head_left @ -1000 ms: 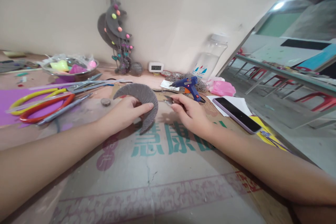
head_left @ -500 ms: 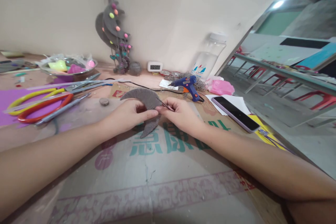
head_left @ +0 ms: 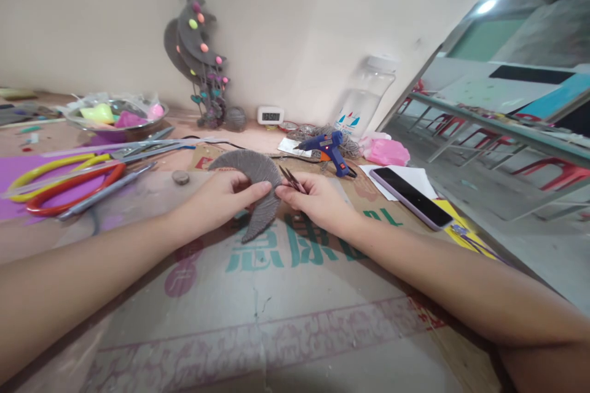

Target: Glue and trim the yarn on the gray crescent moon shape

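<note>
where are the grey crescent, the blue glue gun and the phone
grey crescent point(head_left: 262, 171): head view, on the upper part of its curved body
blue glue gun point(head_left: 330, 147): head view, on its barrel above the handle
phone point(head_left: 412, 198): head view, on the middle of its dark screen

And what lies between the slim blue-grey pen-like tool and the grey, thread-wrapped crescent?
In the head view, a small round grey lump lies between them; nearer the crescent comes the bare left hand, which grips it.

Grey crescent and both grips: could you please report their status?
Left grip: holding grey crescent. Right grip: holding small two-pointed tool, at crescent's edge. Glue gun: beyond right grip, not touching.
</note>
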Action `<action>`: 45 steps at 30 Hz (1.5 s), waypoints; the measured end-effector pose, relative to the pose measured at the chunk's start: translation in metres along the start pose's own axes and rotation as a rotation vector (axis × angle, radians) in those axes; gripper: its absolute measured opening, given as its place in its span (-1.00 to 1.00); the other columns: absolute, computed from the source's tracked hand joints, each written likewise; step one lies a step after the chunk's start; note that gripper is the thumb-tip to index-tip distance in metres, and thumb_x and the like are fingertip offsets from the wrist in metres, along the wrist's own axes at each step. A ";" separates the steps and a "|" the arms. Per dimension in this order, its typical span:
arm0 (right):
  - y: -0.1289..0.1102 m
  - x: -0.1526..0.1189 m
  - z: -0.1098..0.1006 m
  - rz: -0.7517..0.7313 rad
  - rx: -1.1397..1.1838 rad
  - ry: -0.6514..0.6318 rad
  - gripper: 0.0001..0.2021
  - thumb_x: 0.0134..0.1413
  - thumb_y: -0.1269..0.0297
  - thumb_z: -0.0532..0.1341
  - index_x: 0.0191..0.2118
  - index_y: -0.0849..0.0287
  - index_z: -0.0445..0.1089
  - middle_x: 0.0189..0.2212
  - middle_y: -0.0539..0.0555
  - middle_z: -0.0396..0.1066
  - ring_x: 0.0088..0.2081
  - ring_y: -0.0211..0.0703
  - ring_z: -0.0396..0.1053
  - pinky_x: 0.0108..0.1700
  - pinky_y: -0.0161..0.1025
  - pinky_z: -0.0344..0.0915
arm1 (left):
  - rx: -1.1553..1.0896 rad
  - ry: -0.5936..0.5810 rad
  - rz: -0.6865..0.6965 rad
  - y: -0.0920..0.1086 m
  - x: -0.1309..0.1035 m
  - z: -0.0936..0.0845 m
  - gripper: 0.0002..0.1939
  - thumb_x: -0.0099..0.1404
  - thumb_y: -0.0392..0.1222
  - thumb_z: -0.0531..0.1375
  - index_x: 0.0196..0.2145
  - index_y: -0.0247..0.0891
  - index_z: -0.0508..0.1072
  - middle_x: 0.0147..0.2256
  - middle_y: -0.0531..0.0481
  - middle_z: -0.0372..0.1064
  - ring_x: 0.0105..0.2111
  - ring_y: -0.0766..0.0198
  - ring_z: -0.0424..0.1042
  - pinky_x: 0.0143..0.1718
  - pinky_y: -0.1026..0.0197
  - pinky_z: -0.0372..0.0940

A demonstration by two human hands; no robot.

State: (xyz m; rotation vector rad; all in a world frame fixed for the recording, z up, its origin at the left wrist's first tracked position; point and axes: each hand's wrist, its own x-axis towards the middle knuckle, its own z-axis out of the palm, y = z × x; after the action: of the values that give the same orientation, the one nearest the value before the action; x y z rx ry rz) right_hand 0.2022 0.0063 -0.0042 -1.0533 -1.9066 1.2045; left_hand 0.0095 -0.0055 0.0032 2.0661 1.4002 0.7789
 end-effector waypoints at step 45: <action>0.010 -0.010 -0.027 -0.693 -0.982 0.192 -0.72 0.29 0.22 0.06 -0.09 0.24 0.45 -0.39 0.10 0.45 -0.37 -0.19 0.33 -0.28 -0.25 0.23 | -0.051 0.013 -0.218 0.001 0.001 -0.002 -0.61 0.06 0.12 0.16 -0.69 -0.19 0.22 -0.65 0.08 0.18 -0.60 0.28 0.21 -0.62 0.27 0.05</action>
State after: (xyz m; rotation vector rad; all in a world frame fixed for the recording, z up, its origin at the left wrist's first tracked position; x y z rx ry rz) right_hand 0.2327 0.0113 -0.0042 -0.7515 -2.4195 -0.2638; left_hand 0.0096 -0.0051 0.0054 1.8351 1.5643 0.7287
